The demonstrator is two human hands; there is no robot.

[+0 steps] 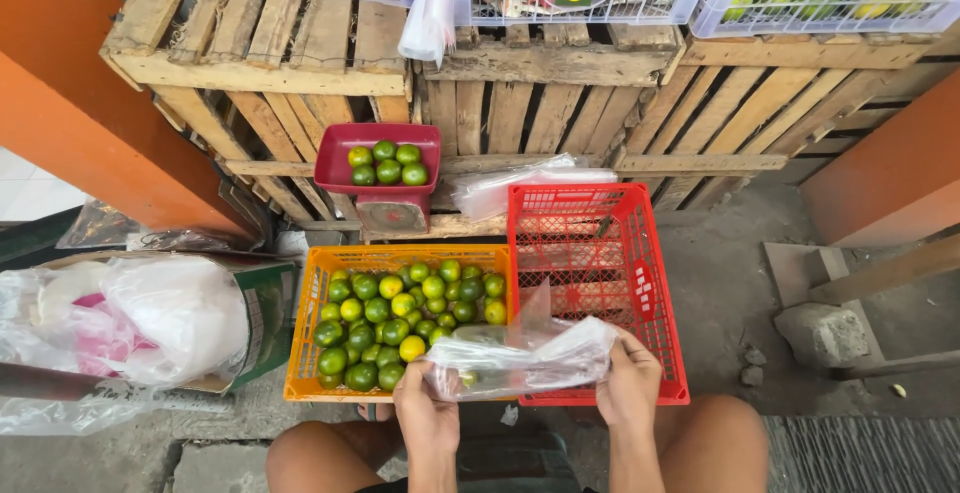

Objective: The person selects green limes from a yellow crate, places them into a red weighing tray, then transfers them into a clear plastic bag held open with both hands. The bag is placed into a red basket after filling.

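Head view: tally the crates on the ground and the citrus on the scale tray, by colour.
Orange crate: 1
Red crate: 1
Green citrus on the red scale tray: 5
Total: 7

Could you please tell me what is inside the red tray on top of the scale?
The red tray holds five green citrus fruits, resting together near its middle. The scale underneath is mostly covered by the tray, so its dial is not readable.

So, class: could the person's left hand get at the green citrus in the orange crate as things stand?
Probably yes: the left hand is beside the open-topped orange crate, citrus uncovered. But it grips the clear plastic bag.
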